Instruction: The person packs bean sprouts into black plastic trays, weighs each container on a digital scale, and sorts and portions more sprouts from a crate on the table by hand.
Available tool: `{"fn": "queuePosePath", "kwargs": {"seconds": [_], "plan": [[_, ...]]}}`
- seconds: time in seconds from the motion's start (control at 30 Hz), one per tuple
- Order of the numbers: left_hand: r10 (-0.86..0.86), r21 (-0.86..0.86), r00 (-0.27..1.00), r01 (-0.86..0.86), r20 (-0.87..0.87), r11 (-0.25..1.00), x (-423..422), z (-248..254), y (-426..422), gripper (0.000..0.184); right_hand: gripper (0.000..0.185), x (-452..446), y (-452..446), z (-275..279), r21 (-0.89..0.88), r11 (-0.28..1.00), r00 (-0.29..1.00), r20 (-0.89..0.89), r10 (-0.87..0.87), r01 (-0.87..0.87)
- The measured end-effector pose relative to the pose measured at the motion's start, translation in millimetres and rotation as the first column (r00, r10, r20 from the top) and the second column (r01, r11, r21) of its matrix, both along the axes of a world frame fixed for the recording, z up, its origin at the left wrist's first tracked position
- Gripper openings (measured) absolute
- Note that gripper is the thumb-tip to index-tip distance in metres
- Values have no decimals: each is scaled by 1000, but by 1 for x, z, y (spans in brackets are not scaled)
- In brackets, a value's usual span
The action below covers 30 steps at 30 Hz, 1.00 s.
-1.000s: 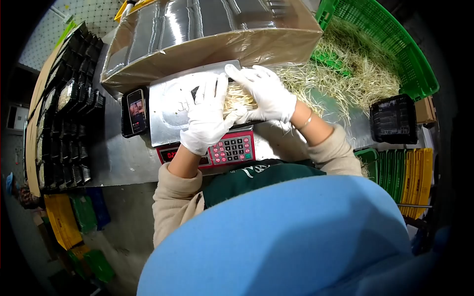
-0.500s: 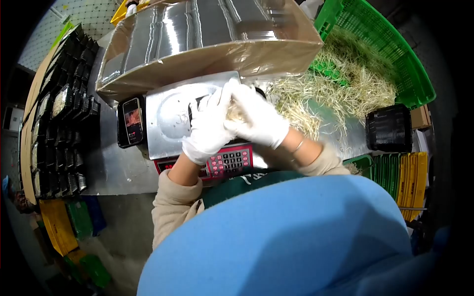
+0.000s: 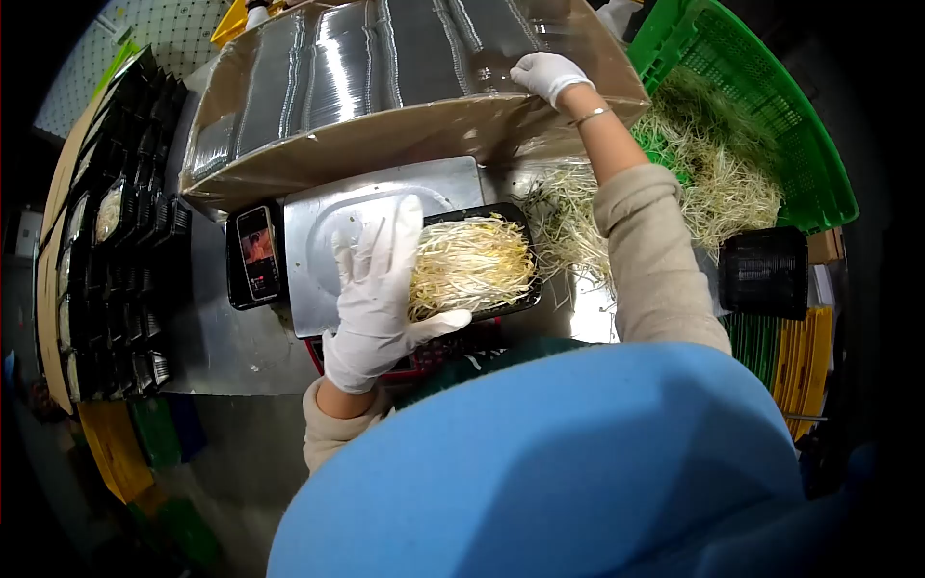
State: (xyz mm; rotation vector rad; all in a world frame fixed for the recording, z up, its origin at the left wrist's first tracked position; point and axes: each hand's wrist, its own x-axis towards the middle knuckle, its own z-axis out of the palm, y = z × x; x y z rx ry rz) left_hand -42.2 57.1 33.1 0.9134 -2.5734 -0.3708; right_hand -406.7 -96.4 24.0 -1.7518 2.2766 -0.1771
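My left hand (image 3: 376, 294), in a white glove, is spread at the left end of a black tray of sprouts (image 3: 472, 265), thumb along the near side. The tray lies on the right part of the metal scale (image 3: 313, 231). Up at the right end of the cardboard box (image 3: 385, 144), my gloved right hand (image 3: 551, 75) has its fingers bent together at the stacked clear lids (image 3: 491, 69). Whether a lid is between those fingers is too small to tell.
Loose sprouts (image 3: 723, 178) spill from a tipped green basket (image 3: 805, 144) at the right. Black empty trays (image 3: 763, 273) stand near them. A phone (image 3: 256, 252) rests left of the scale. Filled packs (image 3: 120, 217) are stacked at the far left. Another person's gloved hand (image 3: 256, 15) shows at the top.
My right hand has left the tray and moved up to the lids in the box. My left hand has opened out beside the tray, whose sprouts are now uncovered.
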Motion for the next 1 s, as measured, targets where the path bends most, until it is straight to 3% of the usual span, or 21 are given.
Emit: {"fn": "queuePosePath", "kwargs": {"seconds": [0.13,0.2,0.23,0.27,0.3,0.33,0.37,0.4,0.43,0.5,0.53,0.6,0.63,0.67,0.77,0.8,0.83,0.87,0.9,0.97,1.0], "plan": [[62,205,971,-13,-231,979,30,-4,6,105,30,2,20,8,-264,965,989,-143,-29,-10],[118,295,915,2,-386,955,44,-7,15,100,27,-11,31,18,-316,943,994,43,-98,107],[293,462,815,-35,-499,886,45,-3,30,97,25,-9,53,34,-462,883,994,102,-46,89],[351,455,691,-37,-632,890,49,-6,28,92,27,6,79,56,-405,880,937,333,-109,247],[392,443,539,-40,-745,896,54,-9,21,86,20,11,103,62,-631,769,960,265,94,98],[571,594,377,-66,-729,802,57,-2,14,78,10,33,125,70,-698,698,691,583,427,158],[721,727,203,-56,-663,684,60,5,8,72,7,47,155,78,-556,811,547,743,387,181],[623,665,254,140,-740,733,68,2,3,75,15,62,168,67,-757,646,510,520,685,-96],[667,717,266,321,-696,619,67,0,-9,77,19,81,181,67,-781,514,460,334,823,-353],[556,708,450,545,-699,449,55,1,-12,70,27,111,194,64,-703,338,361,124,924,-625],[601,787,546,201,-584,583,32,28,2,64,31,116,199,58,-734,361,326,198,924,-576],[460,668,537,291,-707,685,40,17,1,59,48,117,218,35,-807,554,137,537,832,-203],[356,576,558,286,-750,765,40,18,4,59,56,120,236,30,-622,781,-38,780,624,67],[353,577,570,275,-742,769,34,18,14,57,70,124,237,31,-657,753,-41,752,658,31],[336,598,566,374,-752,709,28,-20,9,42,49,129,248,6,-293,956,371,889,266,17],[371,598,642,172,-671,783,20,-21,5,37,34,130,237,-4,-446,881,460,823,333,159],[421,562,698,-33,-579,827,11,-23,4,33,28,115,219,-13,-604,797,679,596,428,27],[320,321,691,-134,-648,938,-10,-8,2,27,24,107,203,-20,-690,722,838,365,405,-48],[313,318,689,-125,-654,940,-13,-15,-8,27,21,103,188,-27,-750,644,933,104,344,-154],[562,724,684,-71,-465,686,-9,-43,-32,26,16,104,169,-55,-484,875,882,405,242,-18],[646,819,650,-62,-400,570,-7,-56,-38,24,16,99,160,-95,-545,824,681,664,309,158]]}}
